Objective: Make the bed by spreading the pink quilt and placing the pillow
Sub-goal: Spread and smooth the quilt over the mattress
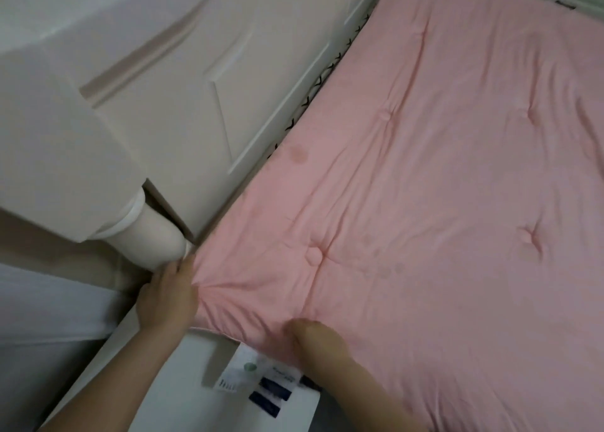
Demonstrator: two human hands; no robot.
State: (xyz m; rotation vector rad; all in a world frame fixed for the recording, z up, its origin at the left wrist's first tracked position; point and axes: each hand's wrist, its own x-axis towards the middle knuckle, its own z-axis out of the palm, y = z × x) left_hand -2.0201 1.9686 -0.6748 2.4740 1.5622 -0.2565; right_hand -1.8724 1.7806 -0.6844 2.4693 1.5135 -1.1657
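We see the pink quilt (425,186) spread across the bed, its corner at the bed's near-left corner; our left hand (166,296) bunches that corner in its grip, our right hand (313,337) pinches the near edge.

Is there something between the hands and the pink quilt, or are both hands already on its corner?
Nothing visible stands between them. The left hand grips the bunched corner of the pink quilt beside the white bed frame, and the right hand rests on the quilt's near edge, just above the care labels. No pillow is in view.
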